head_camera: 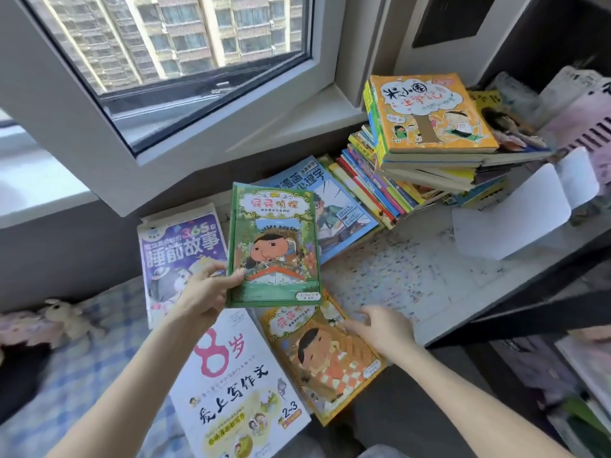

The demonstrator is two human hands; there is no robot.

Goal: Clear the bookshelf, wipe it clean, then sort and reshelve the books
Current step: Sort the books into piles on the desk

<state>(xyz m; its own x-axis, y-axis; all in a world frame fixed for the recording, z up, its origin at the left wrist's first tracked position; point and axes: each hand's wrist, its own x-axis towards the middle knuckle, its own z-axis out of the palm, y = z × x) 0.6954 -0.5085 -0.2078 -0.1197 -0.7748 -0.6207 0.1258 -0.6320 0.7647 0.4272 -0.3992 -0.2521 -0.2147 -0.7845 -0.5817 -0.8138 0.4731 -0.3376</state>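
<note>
Two hands up, our left hand [208, 292] gripped the green book [274, 246] by its lower-left corner above the desk [413, 269], our right hand [383, 330] was open, fingers [360, 323] relaxed at the orange book [324, 358] top edge.

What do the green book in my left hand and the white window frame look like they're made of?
Green book: printed paper with a stiff card cover, likely; it is flat though held at one edge, with a slight sheen.
Window frame: smooth white plastic or painted metal; the even satin surface leaves that open.
</note>
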